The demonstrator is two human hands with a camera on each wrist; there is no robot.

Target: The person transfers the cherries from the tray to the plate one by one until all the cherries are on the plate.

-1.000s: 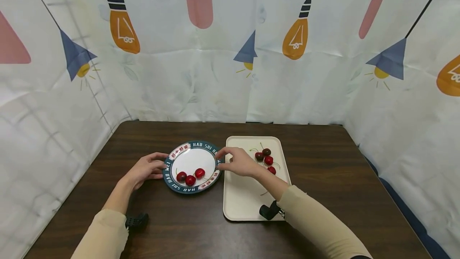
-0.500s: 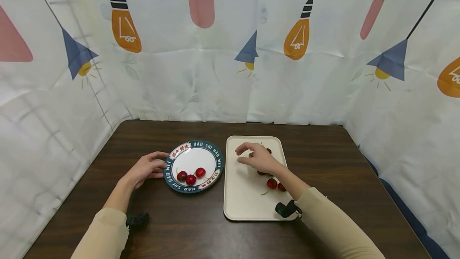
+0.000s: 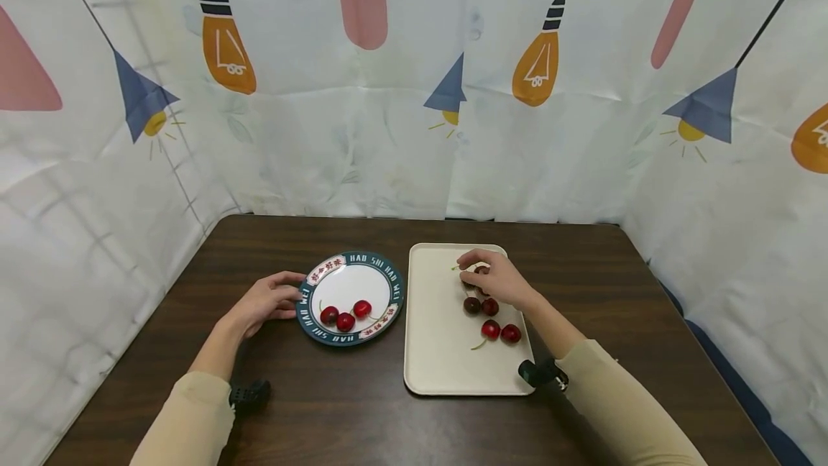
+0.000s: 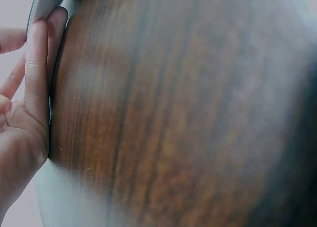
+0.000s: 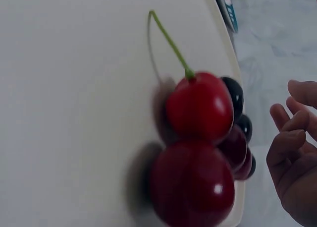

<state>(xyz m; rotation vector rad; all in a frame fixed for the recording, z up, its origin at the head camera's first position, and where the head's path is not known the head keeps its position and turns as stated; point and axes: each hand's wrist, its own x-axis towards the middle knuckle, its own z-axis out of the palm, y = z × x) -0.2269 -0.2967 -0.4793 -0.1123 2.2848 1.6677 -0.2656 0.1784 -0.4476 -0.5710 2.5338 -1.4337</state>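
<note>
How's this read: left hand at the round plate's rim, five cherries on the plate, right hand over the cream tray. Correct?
One error: the plate holds three cherries, not five, as the head view shows. The left hand at its rim and the right hand over the cream tray stand.

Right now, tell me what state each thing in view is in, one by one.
Plate: face up on the table.
Plate cherries: three, whole, stems showing.
Tray: lying flat.
Tray cherries: whole, clustered, some partly hidden.
Left grip: touching the plate's rim, fingers extended.
Right grip: over the tray's far end, fingers loosely bent, nothing seen held; contact with cherries unclear.
Patterned cloth: hanging, creased.
</note>
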